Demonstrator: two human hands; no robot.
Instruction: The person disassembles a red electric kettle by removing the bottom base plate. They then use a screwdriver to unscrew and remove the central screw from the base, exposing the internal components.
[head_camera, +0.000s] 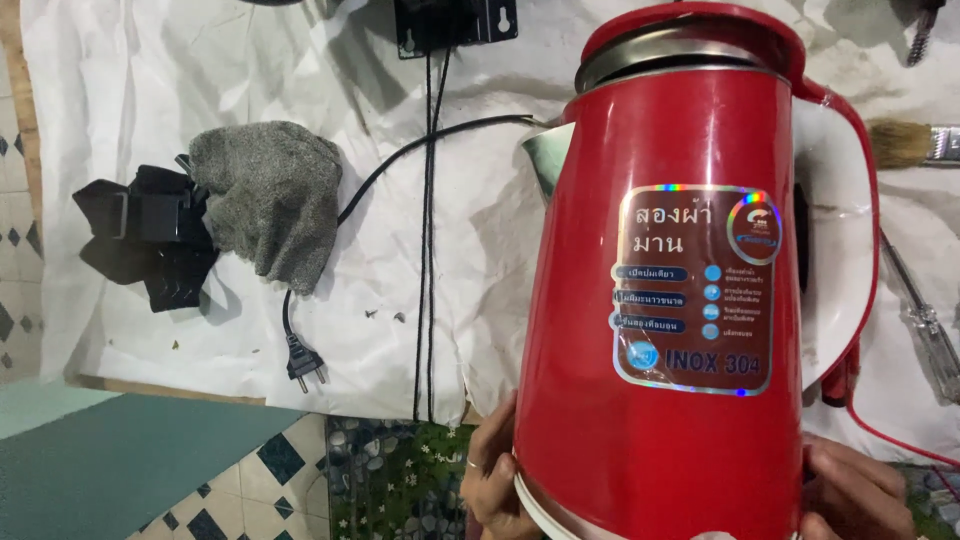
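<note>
I see a bench (150, 385) draped in a crumpled white sheet (130, 80), its wooden front edge showing at the lower left. Below that edge lies a teal mat (110, 465) over a white floor (250, 500) with dark blue diamond tiles.

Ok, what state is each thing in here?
Kettle: upright, lid shut, held at its base.
Left hand: gripping kettle base.
Right hand: gripping kettle base.
Plug: unplugged, lying on the sheet.
Glove: crumpled, lying loose.
Screwdriver: lying flat.
</note>
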